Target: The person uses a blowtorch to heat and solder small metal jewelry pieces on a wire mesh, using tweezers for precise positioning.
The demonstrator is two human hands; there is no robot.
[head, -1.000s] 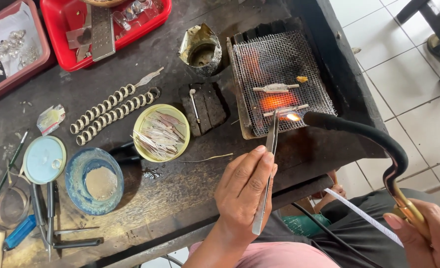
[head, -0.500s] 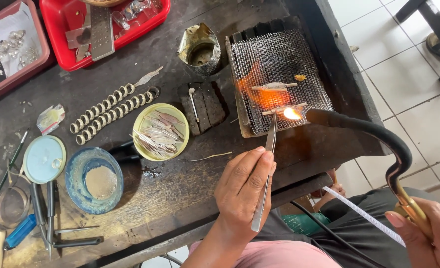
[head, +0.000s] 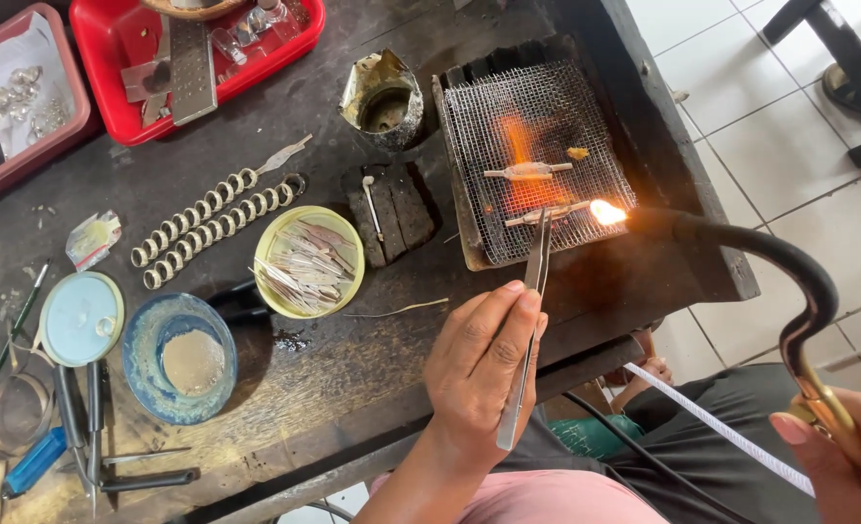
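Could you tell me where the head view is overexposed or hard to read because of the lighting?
In the head view, the torch flame tip blows out to white by the wire mesh, with an orange glow behind; the white floor tiles look washed out; the dark workbench stays sharp, as do the left hand and tweezers.

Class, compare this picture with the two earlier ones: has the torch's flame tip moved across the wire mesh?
Yes. The flame tip has slid right along the wire mesh, from near its middle toward its right edge, beside the lower metal piece.
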